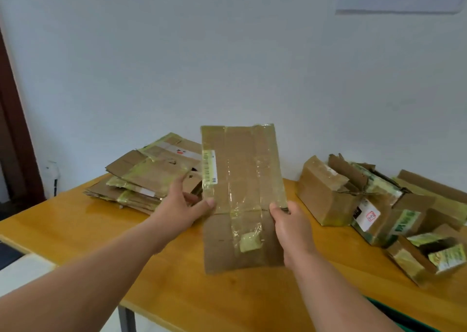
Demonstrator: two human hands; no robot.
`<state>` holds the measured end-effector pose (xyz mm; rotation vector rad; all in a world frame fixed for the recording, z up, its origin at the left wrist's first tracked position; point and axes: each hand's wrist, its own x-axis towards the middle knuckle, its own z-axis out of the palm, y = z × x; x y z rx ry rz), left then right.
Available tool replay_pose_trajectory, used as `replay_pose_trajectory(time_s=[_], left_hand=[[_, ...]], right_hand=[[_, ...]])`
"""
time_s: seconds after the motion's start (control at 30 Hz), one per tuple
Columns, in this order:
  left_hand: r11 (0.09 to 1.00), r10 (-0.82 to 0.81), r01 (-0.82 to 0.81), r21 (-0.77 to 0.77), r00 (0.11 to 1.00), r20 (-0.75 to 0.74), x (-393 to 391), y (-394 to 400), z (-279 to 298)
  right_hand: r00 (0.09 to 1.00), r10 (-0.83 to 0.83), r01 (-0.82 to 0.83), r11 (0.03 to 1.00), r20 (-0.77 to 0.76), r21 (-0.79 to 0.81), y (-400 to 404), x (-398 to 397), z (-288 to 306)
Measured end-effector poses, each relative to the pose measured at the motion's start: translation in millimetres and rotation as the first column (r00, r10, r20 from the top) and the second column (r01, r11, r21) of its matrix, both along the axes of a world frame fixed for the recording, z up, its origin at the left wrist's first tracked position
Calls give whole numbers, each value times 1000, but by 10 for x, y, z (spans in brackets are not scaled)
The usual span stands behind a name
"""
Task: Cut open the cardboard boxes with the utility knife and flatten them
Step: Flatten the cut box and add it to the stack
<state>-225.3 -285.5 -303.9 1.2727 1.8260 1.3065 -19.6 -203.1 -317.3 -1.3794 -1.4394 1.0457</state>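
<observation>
Here, flattened box (242,195) between left hand (177,208) and right hand (290,228).

A yellow wooden table (75,220) stands against a white wall (177,53), beside a dark door frame (15,139).

Flattened brown taped cardboard box (242,197), held upright: rear face hidden; barcode label text at 9 o'clock too small to read | left hand (180,206): fingertips hidden behind box | heap of uncut brown cardboard boxes (379,205) at 3 o'clock: cut off by right edge | orange wooden table (75,220): cut off at 6 o'clock.
</observation>
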Motion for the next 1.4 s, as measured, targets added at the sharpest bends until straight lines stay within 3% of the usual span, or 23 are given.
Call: replay_pose_trajectory(time_s=[0.1, 0.2, 0.3, 0.43, 0.73, 0.9, 0.97, 1.03, 1.1, 1.17, 1.3, 1.4], left_hand=[[976, -209, 213, -40, 973, 99, 6, 2, -13], [995, -102, 104, 2, 980, 172, -137, 77, 62], [1000, 28, -28, -3, 999, -24, -345, 142, 167], [985, 158, -170, -10, 938, -309, -677, 315, 260], [957, 261, -287, 51, 767, -586, -1590, 997, 476], [958, 150, -280, -59, 667, -730, -1897, 1418, 418], [947, 52, -276, -163, 635, -771, -1942, 1536, 318], [900, -149, -285, -329, 509, -848, -1940, 1609, 181], [850, -310, -300, -432, 378, -872, -1900, 1625, 24], [839, -348, -302, -453, 343, -872, -1863, 1626, -78], [820, -372, -290, -493, 384, -845, -1859, 1634, -162], [820, -395, -256, -512, 393, -830, -1806, 1613, -158]], right_hand=[[999, -8, 4, 997, -48, -74, 44, -225, 33], [997, -11, -1, 990, -81, -144, 115, -469, 56], [999, 20, -25, 993, -48, -111, 206, -733, 46], [993, 85, -88, 996, 82, 27, 281, -1119, 144], [959, 259, -278, 940, 117, 196, 791, -1897, 283], [845, 308, -434, 873, 437, 223, 987, -2155, 171], [701, 281, -497, 851, 656, 168, 1035, -2205, 50], [497, 230, -548, 831, 837, 97, 1090, -2217, -65], [412, 217, -582, 810, 885, 72, 1128, -2225, -143], [403, 225, -600, 797, 887, 70, 1151, -2226, -218], [405, 245, -620, 782, 881, 67, 1136, -2192, -294], [467, 298, -637, 766, 832, 83, 1142, -2115, -285]])
